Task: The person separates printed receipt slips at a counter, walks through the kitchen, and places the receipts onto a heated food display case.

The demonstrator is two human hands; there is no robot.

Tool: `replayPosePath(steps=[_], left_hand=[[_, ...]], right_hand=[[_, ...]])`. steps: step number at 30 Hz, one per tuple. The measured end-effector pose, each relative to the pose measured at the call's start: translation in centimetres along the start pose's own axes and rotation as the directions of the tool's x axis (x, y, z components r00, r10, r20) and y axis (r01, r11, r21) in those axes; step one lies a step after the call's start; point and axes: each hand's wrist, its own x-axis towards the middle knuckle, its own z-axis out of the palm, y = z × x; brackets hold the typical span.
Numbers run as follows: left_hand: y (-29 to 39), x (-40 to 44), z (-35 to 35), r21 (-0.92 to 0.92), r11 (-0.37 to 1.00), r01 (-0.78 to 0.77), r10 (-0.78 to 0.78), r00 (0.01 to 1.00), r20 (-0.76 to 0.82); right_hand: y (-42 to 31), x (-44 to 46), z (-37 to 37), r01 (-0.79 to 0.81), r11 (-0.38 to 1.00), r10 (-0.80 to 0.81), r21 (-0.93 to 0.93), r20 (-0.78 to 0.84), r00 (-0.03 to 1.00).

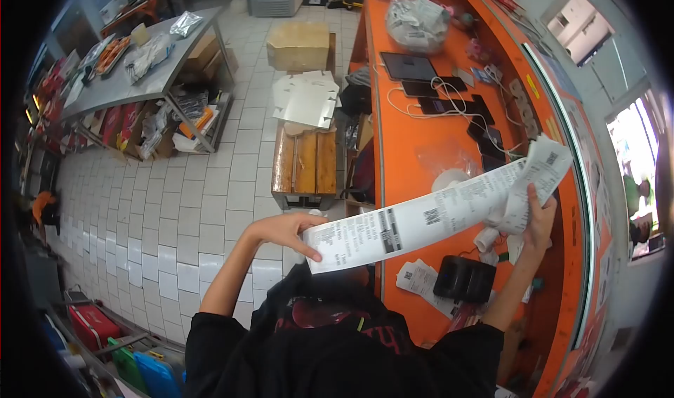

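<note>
White receipt strip (pixel 421 219), left fingers (pixel 307 250) pinching one end, right fingers (pixel 533 198) gripping its folded end.

Long white receipt strip (pixel 415 219), printed, stretched aslant

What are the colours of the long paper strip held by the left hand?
The paper strip is white with dark print, seen best in the head view.

Paper strip (pixel 428 217) runs left hand (pixel 291 233) to right hand (pixel 539 219), partly over worktop (pixel 401 160). Nearer side of strip: device (pixel 463 279), loose receipts (pixel 421 280). Far side of strip, on worktop: tablet (pixel 408 66), bag (pixel 418 24) behind it. Beyond strip's left end: flat sheets (pixel 307 101).
</note>
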Motion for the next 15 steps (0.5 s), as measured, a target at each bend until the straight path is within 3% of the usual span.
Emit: replayPosePath(steps=[4,6,10,12,13,14,15], left_hand=[[-0.1,0.2,-1.4,-0.045,0.998,0.046,-0.041,0.994,0.101],[0.2,0.4,-1.7,0.301,0.948,0.101,-0.13,0.989,0.076],[-1.4,1.0,-2.8,0.145,0.987,0.061,-0.094,0.969,0.228],[-1.3,1.1,-2.7,-0.144,0.987,0.07,0.015,0.856,0.516],[-0.8,0.7,-2.2,-0.143,0.987,0.073,0.012,0.854,0.52],[0.1,-0.1,-1.2,-0.518,0.826,0.222,0.097,0.85,0.518],[0.4,-0.8,-0.3,-0.79,0.508,0.344,0.17,0.858,0.484]], right_hand=[[-0.6,0.2,-4.5,0.048,0.984,-0.047,-0.17,0.008,0.999],[-1.7,-0.5,-5.1,0.046,0.981,-0.052,-0.188,-0.03,0.998],[-1.8,-0.5,-7.5,0.042,0.956,-0.063,-0.29,-0.062,0.996],[-1.6,-0.7,-8.1,0.037,0.946,-0.064,-0.323,-0.074,0.995],[-1.7,-0.7,-8.3,0.032,0.952,-0.063,-0.303,-0.095,0.993],[-1.7,-0.7,-8.5,0.028,0.959,-0.063,-0.282,-0.116,0.991],[-1.4,-0.5,-9.1,0.024,0.959,-0.061,-0.281,-0.122,0.991]])
